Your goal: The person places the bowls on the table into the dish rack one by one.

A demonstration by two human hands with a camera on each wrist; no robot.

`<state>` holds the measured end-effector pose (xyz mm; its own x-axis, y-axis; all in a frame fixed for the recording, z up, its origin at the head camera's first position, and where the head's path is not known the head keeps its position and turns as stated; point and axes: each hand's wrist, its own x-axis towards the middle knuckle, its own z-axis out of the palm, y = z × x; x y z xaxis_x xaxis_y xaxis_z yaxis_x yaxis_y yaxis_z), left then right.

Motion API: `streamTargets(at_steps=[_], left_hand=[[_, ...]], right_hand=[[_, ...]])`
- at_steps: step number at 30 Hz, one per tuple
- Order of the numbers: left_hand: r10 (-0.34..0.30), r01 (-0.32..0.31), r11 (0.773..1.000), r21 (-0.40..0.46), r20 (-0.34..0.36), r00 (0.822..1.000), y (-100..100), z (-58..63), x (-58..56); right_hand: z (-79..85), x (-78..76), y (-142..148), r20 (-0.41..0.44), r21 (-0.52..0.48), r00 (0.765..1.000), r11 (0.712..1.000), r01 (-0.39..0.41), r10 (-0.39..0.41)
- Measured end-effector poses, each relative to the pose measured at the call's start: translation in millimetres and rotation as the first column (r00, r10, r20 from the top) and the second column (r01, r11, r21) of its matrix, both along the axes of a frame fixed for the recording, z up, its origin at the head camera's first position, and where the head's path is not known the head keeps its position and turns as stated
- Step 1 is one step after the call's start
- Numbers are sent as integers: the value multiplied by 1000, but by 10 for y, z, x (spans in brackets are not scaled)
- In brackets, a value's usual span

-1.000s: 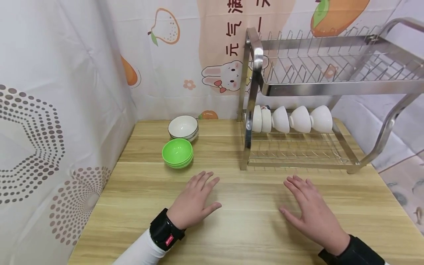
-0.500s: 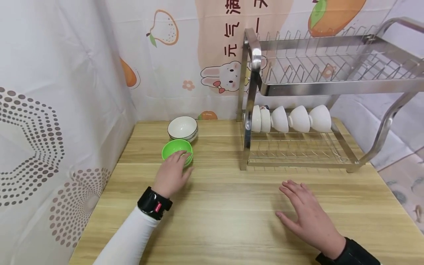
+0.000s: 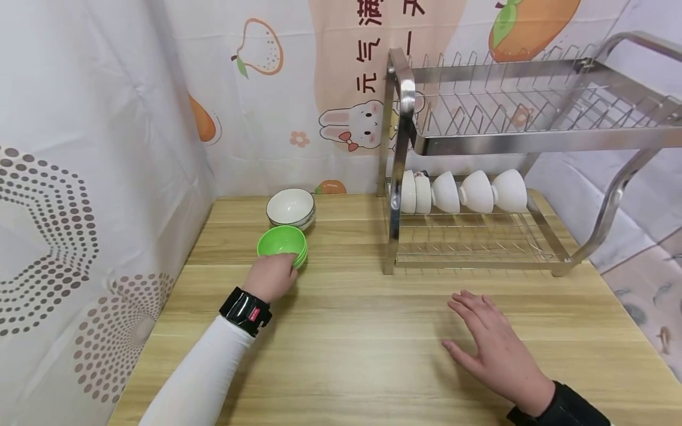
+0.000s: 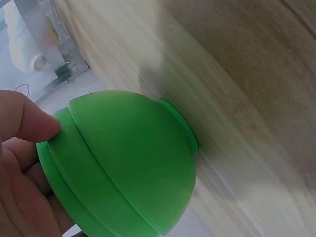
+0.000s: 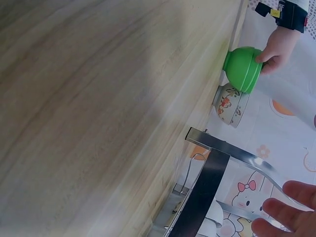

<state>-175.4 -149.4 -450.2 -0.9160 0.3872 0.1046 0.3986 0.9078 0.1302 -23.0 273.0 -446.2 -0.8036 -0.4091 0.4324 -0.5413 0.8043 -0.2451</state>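
A stack of nested green bowls (image 3: pixel 282 239) stands on the left part of the table. My left hand (image 3: pixel 270 276) pinches its near rim. In the left wrist view the thumb (image 4: pixel 42 126) presses the outside of the green bowls (image 4: pixel 128 153), with the other fingers over the inner side. How many of the bowls the grip takes in I cannot tell. Just behind them sits a stack of white bowls (image 3: pixel 290 207) with a dark rim; a floral pattern shows on the white bowls (image 5: pixel 231 104) in the right wrist view. Over the table at right my right hand (image 3: pixel 498 349) holds nothing, fingers extended.
A two-tier metal dish rack (image 3: pixel 485 144) stands at the right back. On its lower tier, several white bowls (image 3: pixel 476 192) lean on their sides in a row. Printed curtains (image 3: pixel 250 136) hang behind and left of the wooden table (image 3: pixel 362 355).
My left hand has moved left and forward from beside the green bowls to their near rim, and its fingers have closed on it. The right hand has barely shifted.
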Motion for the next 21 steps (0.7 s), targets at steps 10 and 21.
streamTargets(at_steps=[10,21], left_hand=[[22,-24,995,96,22,1000,-55,16,4],[29,-28,993,114,-8,1000,-84,64,48]], right_hand=[[4,-2,-7,9,6,1000,1000,3,-3],[-13,-1,-24,-16,-8,1000,1000,-8,8]])
